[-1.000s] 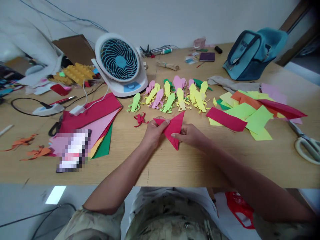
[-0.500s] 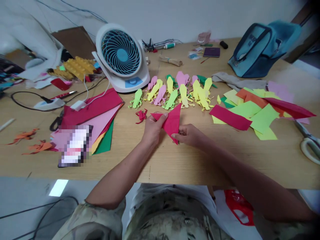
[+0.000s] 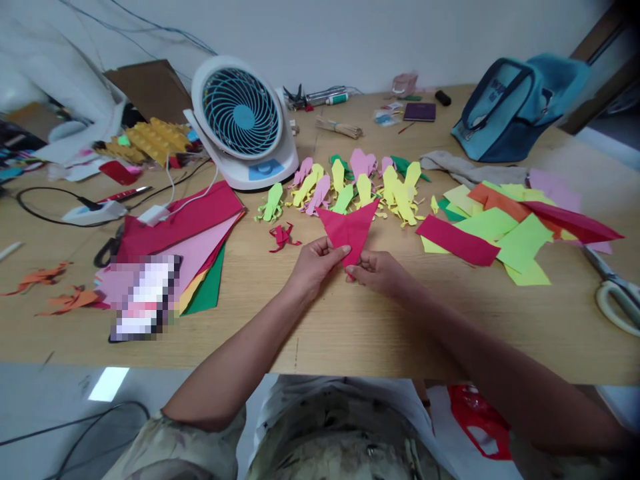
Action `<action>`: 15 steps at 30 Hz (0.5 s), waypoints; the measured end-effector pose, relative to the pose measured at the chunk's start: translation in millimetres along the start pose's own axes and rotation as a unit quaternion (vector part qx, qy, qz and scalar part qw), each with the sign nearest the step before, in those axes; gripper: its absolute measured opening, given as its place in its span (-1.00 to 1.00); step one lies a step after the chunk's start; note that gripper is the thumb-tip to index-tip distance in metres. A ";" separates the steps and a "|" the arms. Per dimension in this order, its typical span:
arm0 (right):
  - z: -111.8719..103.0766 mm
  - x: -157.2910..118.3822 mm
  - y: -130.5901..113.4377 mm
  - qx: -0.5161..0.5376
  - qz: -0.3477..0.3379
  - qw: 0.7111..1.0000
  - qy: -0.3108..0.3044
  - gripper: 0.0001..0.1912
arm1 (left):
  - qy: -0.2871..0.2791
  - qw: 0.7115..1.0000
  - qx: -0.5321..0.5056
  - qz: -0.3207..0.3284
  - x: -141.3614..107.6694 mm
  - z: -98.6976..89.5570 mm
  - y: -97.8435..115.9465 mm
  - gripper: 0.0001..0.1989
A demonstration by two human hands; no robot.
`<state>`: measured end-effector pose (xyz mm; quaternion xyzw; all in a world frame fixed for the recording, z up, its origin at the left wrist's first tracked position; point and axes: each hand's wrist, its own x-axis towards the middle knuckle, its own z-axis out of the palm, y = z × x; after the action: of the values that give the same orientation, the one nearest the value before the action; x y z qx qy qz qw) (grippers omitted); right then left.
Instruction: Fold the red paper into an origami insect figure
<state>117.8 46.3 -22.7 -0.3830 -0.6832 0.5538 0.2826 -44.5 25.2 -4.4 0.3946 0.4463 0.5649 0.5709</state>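
Between both hands is a folded red paper (image 3: 349, 230), with two points spread upward and a narrow tip toward me. My left hand (image 3: 316, 265) pinches its lower left edge, thumb on top. On the lower right, close to the tip, my right hand (image 3: 375, 270) grips the same paper between thumb and fingers. A small red folded paper figure (image 3: 283, 237) lies just left of the paper. Beyond it stand several folded paper figures (image 3: 399, 193) in yellow, pink and green.
Coloured sheets under a phone (image 3: 145, 300) lie left, near orange paper figures (image 3: 73, 300). A white fan (image 3: 243, 117) stands behind. To the right are loose paper pieces (image 3: 493, 223), scissors (image 3: 613, 287) and a blue bag (image 3: 520, 107). The table's front edge (image 3: 300, 373) is close to me.
The red paper has turned so its two points face away and its narrow tip faces me. My left hand has shifted lower, closer to my right hand. The view has moved slightly.
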 end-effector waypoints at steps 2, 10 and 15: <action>1.9 -1.7 0.3 -0.002 0.009 1.000 -0.012 -0.78 | -0.003 1.000 0.004 0.008 0.1 -0.3 -0.5 -0.60; 2.5 -4.5 -6.3 0.030 0.025 0.998 -0.053 -0.77 | 0.049 0.997 0.031 0.047 7.0 -10.4 8.1 -0.64; 2.6 2.3 -6.7 0.049 0.047 0.998 -0.018 -0.64 | -0.030 0.999 0.033 -0.012 0.3 -2.7 3.9 -0.60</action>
<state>113.0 46.2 -16.8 -0.3902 -0.6417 0.6061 0.2620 -48.2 25.5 -1.4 0.4247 0.4517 0.5308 0.5777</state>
